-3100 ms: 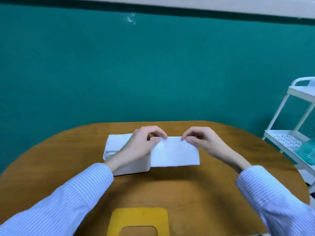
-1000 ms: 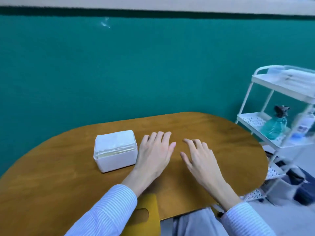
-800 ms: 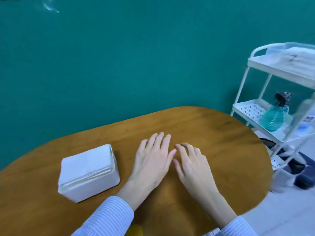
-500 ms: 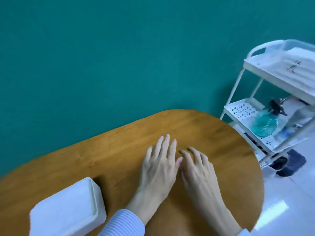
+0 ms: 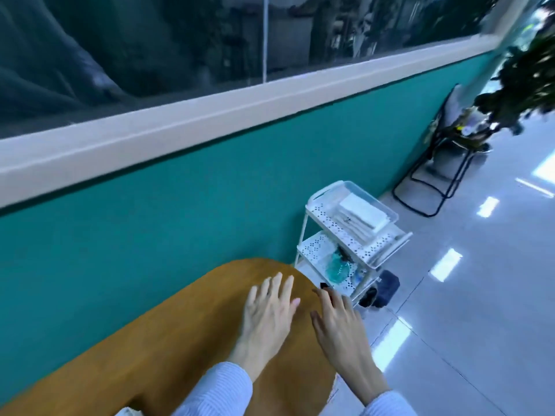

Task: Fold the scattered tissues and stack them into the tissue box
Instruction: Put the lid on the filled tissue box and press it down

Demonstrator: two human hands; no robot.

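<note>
Nearest: my striped sleeves, at the near edge of the bench.

My left hand: flat on the wood near the bench's far right end, fingers straight and spread, holding nothing.

My right hand: at the right edge of the bench, fingers relaxed and extended past the rim, empty. The two hands lie just beside each other, apart.

Tissues and tissue box: neither is in view, so I cannot tell where they sit or confirm the stack.

Progress: no loose tissue shows on the visible wood and both hands are idle, so I judge the folding likely finished.

Beyond the right end: a white trolley with folded white cloths on top.
</note>
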